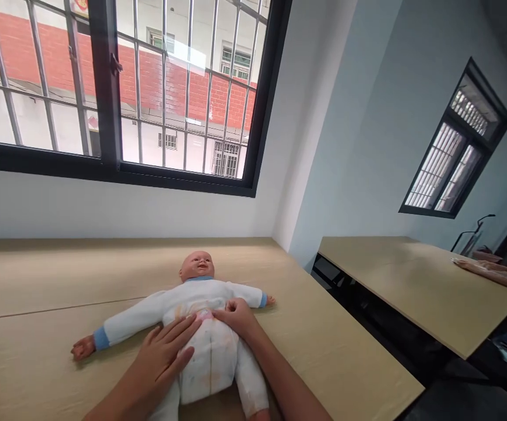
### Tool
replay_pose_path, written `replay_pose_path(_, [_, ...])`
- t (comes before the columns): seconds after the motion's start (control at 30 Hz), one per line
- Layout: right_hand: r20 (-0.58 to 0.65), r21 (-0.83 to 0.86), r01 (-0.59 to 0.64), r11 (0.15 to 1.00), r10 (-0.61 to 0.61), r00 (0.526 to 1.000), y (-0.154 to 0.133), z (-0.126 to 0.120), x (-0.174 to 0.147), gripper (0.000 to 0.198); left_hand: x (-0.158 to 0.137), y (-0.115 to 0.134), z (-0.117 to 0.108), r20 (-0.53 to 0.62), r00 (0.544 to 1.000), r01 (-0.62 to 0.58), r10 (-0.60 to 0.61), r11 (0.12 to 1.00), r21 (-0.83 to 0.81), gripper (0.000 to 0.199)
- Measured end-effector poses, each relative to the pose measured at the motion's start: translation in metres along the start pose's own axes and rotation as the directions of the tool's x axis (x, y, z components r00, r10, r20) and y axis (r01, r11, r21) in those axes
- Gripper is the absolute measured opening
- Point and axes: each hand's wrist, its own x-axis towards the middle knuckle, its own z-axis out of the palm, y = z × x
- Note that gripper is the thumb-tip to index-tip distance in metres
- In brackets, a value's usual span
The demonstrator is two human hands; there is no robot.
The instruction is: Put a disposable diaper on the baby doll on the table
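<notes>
A baby doll (200,267) lies on its back on the light wooden table, arms spread wide, in a white suit with blue cuffs. A white diaper (211,368) with a pink patch at its waist is around its hips, over the suit. Flat against the waist on the doll's left-hand side in the picture rests my left hand (168,348), fingers stretched and together. My right hand (238,318) has curled fingers that grip the diaper's waist edge on the other side. What lies under the fingers is hidden.
The table (323,362) has a seam at left and an edge on the right. Beyond a gap stands a second table (389,275) with a brown plastic-wrapped item (494,275) on it. A barred window (183,88) is in the wall behind.
</notes>
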Motion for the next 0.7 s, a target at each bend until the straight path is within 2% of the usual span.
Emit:
replay_pose_path(0.13, [0.014, -0.032, -0.012, 0.999, 0.012, 1.0, 0.001, 0.0, 0.001, 0.05, 0.002, 0.005, 0.0, -0.018, 0.999, 0.029, -0.029, 1.0, 0.008, 0.059])
replay_pose_path(0.27, [0.045, 0.023, -0.034, 0.999, 0.033, 0.998, 0.005, -0.006, 0.0, 0.044, -0.006, -0.009, 0.002, -0.119, 0.992, -0.047, 0.03, 0.989, -0.142, 0.053])
replay_pose_path(0.4, [0.056, 0.016, -0.041, 0.999, 0.04, 0.998, 0.007, -0.014, -0.001, 0.039, -0.019, -0.019, -0.004, -0.195, 0.981, -0.059, 0.014, 0.972, -0.228, 0.047])
replay_pose_path(0.53, [0.103, 0.012, -0.093, 0.996, 0.091, 0.991, 0.002, -0.027, -0.001, 0.039, -0.026, -0.015, -0.009, -0.267, 0.96, 0.012, -0.088, 0.961, -0.275, 0.042])
replay_pose_path(0.6, [0.182, 0.001, -0.141, 0.99, 0.139, 0.974, -0.003, -0.038, -0.002, 0.037, -0.026, -0.014, -0.008, -0.24, 0.957, 0.081, -0.166, 0.941, -0.33, 0.045])
replay_pose_path(0.7, [0.325, -0.034, -0.211, 0.977, 0.21, 0.922, -0.013, -0.059, -0.004, 0.032, -0.026, -0.015, -0.004, -0.145, 0.947, 0.195, -0.285, 0.875, -0.444, 0.048])
